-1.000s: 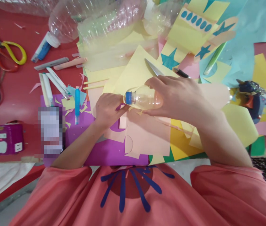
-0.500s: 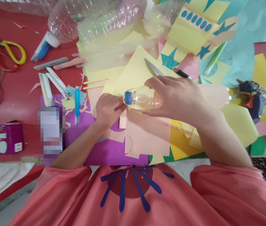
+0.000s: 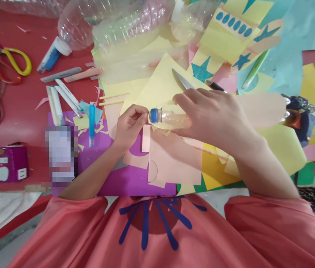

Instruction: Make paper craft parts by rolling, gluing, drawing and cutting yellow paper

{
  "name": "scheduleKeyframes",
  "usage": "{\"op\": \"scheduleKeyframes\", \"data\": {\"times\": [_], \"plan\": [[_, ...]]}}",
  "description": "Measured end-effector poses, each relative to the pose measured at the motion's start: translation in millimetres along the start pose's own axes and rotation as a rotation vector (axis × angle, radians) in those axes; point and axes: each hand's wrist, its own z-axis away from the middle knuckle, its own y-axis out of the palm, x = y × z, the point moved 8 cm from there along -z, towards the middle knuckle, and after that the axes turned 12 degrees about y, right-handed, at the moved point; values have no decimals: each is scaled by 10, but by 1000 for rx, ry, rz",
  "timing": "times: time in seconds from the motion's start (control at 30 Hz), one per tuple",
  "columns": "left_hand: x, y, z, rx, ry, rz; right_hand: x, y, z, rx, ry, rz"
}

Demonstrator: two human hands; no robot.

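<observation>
A clear plastic bottle [image 3: 171,116] with a blue cap lies on its side, cap to the left. My right hand [image 3: 213,115] is wrapped over its body from above, and a pale pink covering [image 3: 260,108] shows around its lower part. Under the neck and cap is a piece of pale yellow paper [image 3: 158,125]. At its left edge, beside the cap, my left hand [image 3: 131,124] pinches with thumb and forefinger; the fingers hide part of what they hold. Just behind my right hand lie a pointed metal blade [image 3: 182,79] and a black pen [image 3: 215,86].
Scissors [image 3: 15,63], several markers [image 3: 68,97], a glue stick [image 3: 51,56] and a phone [image 3: 61,154] are on the left. Large plastic bottles [image 3: 129,26] line the back. A cut-paper figure [image 3: 230,33] with blue stars lies back right, and a dark shiny object [image 3: 299,115] at right.
My left hand has turned, its thumb and fingertips now showing in a pinch beside the cap. The bottle's base has shifted slightly right; my right hand stays on the bottle.
</observation>
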Motion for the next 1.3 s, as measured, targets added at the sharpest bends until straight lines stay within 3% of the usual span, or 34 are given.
{"op": "scheduleKeyframes", "data": {"times": [0.47, 1.3], "plan": [[88, 13, 15, -75, -208, 147, 35, 3, 33, -122, -82, 138], [150, 36, 26, -94, -244, 259, 115, 39, 50, -150, -121, 101]]}}
